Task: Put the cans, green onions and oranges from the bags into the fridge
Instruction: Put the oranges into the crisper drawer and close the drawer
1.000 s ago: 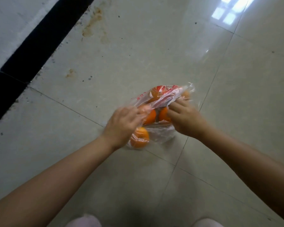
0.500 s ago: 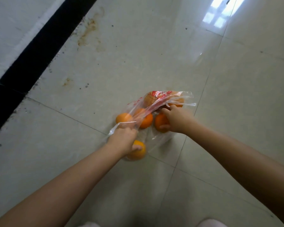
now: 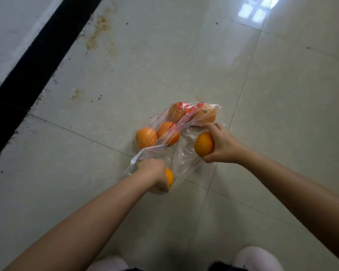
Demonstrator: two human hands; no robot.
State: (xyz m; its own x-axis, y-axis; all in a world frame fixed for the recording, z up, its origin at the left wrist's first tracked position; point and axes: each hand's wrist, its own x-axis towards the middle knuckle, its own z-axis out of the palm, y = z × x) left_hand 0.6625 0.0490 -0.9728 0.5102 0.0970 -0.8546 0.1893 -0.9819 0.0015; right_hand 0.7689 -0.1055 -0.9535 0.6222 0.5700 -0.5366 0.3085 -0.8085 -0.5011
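Note:
A clear plastic bag (image 3: 184, 161) with red print lies open on the tiled floor. Several oranges sit in it, one (image 3: 146, 137) at its left edge, another (image 3: 167, 132) beside that, and more (image 3: 205, 114) under the red print at the far end. My right hand (image 3: 223, 145) grips one orange (image 3: 204, 144) just above the bag's right side. My left hand (image 3: 155, 173) curls round another orange (image 3: 169, 177) at the bag's near end, right by the bag's loose edge; my hand hides most of that orange. No cans, green onions or fridge are in view.
A black skirting strip (image 3: 37, 61) runs diagonally along a white wall (image 3: 8, 26) at the left. Brown stains (image 3: 98, 32) mark the floor near it. My two pink slippers (image 3: 256, 259) show at the bottom edge.
My right hand has drawn an orange out of the bag toward the right. My left hand has shifted nearer and closed round the orange at the bag's near end.

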